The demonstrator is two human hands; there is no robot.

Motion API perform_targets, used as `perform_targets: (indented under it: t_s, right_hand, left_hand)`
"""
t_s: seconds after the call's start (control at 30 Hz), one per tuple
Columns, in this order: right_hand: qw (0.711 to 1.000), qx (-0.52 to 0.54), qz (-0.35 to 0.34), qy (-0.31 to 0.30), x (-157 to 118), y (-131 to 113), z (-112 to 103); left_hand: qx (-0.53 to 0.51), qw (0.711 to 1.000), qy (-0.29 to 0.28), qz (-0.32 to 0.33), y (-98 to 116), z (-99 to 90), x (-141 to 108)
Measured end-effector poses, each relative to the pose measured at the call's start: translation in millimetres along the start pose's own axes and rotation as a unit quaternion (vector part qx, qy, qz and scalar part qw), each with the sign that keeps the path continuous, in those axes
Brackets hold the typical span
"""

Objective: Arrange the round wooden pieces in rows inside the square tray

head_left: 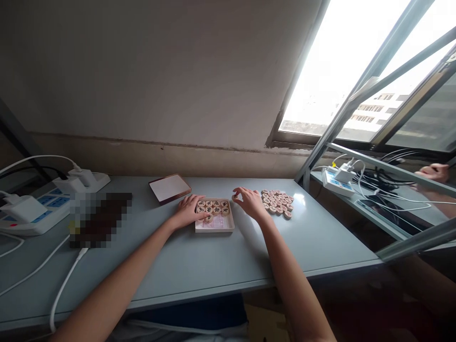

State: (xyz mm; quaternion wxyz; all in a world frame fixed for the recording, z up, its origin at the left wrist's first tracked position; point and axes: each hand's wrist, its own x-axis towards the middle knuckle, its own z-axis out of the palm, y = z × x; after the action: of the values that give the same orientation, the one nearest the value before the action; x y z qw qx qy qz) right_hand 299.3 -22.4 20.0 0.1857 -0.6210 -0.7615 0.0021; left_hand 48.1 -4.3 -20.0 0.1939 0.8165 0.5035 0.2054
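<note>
A shallow white box (228,228) sits in front of me with several round Chinese chess pieces (217,210) laid in rows toward its far side. Over the box's left edge rests my left hand (188,209), fingers apart, the tips reaching in by the pieces. To the right of the box, just above the desk, my right hand (249,199) pinches a single Chinese chess piece (234,197) between thumb and fingertips. A cluster of loose Chinese chess pieces (278,203) lies flat on the desk beyond that hand's right side.
The box's lid (171,188) lies upturned at the back left. Power strips (42,209) with white cables and a pixelated dark object (103,221) occupy the left of the desk (171,275). Past the metal frame (327,128), another person's hand (432,173) shows at right.
</note>
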Motion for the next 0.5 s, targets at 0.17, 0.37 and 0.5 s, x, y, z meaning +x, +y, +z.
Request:
perform_targets:
  t_s: [0.17, 0.37, 0.5]
  right_hand:
    - [0.976, 0.171, -0.091, -0.097, -0.2, -8.7, -12.1]
    - [0.966, 0.118, -0.176, -0.151, -5.0, -33.5, -0.4]
    - [0.969, 0.090, -0.179, -0.147, -5.3, -36.1, 8.6]
  left_hand:
    - [-0.003, 1.000, -0.007, -0.004, 1.0, -1.1, -0.7]
    - [0.002, 1.000, -0.018, -0.008, 2.0, -2.3, -1.3]
    - [0.008, 1.000, -0.019, -0.012, 2.1, -2.6, -1.0]
